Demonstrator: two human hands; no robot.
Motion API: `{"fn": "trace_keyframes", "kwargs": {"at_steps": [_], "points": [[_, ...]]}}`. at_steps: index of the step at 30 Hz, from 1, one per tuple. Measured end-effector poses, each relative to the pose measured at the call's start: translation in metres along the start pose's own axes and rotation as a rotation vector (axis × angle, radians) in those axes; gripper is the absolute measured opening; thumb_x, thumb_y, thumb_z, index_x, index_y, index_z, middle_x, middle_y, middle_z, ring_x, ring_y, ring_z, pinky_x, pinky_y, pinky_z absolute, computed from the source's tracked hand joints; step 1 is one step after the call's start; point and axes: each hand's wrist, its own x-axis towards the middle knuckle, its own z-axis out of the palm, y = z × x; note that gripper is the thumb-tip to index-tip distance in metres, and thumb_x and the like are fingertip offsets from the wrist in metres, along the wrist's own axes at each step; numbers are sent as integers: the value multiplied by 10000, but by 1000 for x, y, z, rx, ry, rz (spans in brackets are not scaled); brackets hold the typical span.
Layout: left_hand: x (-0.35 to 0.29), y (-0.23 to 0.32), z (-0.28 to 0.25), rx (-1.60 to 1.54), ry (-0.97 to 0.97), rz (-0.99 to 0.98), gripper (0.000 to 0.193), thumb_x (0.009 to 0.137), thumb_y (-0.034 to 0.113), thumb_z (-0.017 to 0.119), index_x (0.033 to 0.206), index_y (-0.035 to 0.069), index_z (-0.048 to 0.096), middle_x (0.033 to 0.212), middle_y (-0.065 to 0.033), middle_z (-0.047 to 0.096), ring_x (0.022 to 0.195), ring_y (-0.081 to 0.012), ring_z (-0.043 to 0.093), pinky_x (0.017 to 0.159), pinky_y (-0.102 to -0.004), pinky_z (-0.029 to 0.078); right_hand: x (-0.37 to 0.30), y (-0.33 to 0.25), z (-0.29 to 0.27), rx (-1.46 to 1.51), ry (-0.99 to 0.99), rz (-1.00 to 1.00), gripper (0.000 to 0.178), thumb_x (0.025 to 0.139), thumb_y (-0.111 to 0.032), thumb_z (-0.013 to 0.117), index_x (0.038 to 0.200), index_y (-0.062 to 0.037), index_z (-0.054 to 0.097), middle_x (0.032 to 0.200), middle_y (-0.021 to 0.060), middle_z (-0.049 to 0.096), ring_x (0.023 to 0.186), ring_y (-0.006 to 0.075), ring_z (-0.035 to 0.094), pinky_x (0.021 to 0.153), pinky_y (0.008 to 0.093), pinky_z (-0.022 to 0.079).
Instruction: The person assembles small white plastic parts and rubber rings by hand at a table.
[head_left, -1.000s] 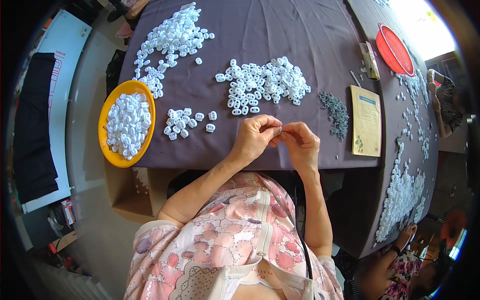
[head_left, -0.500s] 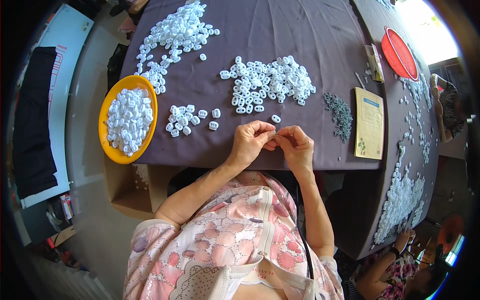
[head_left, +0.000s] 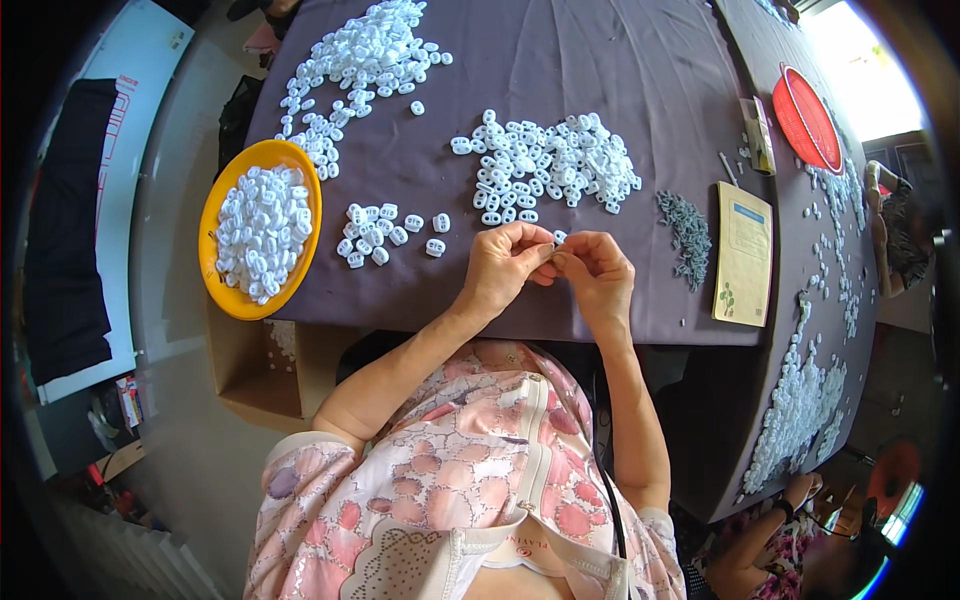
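Observation:
My left hand (head_left: pixel 500 268) and my right hand (head_left: pixel 602 282) meet above the near edge of the dark cloth, thumbs and fingertips pinched together. Whatever is between the fingertips is too small and covered to make out. Just beyond them a single white oval plastic piece (head_left: pixel 559 237) shows, partly hidden by the fingers. Farther off spreads a pile of white oval two-holed pieces (head_left: pixel 590 160). Left of my hands sits a small group of similar pieces (head_left: pixel 368 232). A heap of small dark grey parts (head_left: pixel 686 240) lies to the right.
A yellow bowl (head_left: pixel 313 235) full of white pieces stands at the left, below a larger pile (head_left: pixel 370 45). At the right are a tan booklet (head_left: pixel 742 265), a red basket (head_left: pixel 805 118) and more white pieces (head_left: pixel 800 410). Another person's arm (head_left: pixel 765 540) shows lower right.
My joined fingertips have moved slightly away from me, now partly covering the single white piece. The whole view has shifted a little.

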Motion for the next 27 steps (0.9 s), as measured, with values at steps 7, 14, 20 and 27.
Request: {"fn": "trace_keyframes", "kwargs": {"at_steps": [7, 14, 20, 27], "points": [[-1, -10, -10, -162, 50, -87, 88, 840, 12, 578, 917, -27, 596, 791, -85, 624, 665, -160, 642, 603, -265, 568, -4, 0, 1, 95, -7, 13, 223, 786, 76, 595, 1000, 12, 589, 848, 40, 622, 775, 79, 595, 674, 208, 497], [0, -8, -10, -184, 45, -105, 88, 835, 11, 582, 915, -23, 594, 798, -80, 622, 683, -167, 645, 611, -272, 571, -3, -5, 2, -29, -19, 84, 129, 814, 35, 584, 939, 24, 612, 797, 27, 623, 714, 72, 592, 652, 208, 498], [-3, -10, -12, -178, 56, -101, 109, 831, 23, 594, 932, -17, 598, 792, -77, 625, 664, -148, 635, 596, -260, 560, -4, -6, -5, -215, 57, -33, 86, 811, 20, 580, 891, 16, 612, 735, 38, 609, 634, 81, 578, 577, 218, 476], [-3, -7, -11, -204, 87, -86, 131, 842, 28, 574, 957, -25, 608, 774, -62, 615, 614, -125, 616, 542, -240, 544, 8, -16, -8, -631, 46, -297, 114, 764, 10, 608, 873, -24, 609, 786, 101, 587, 648, 219, 598, 574, 291, 469]]}}
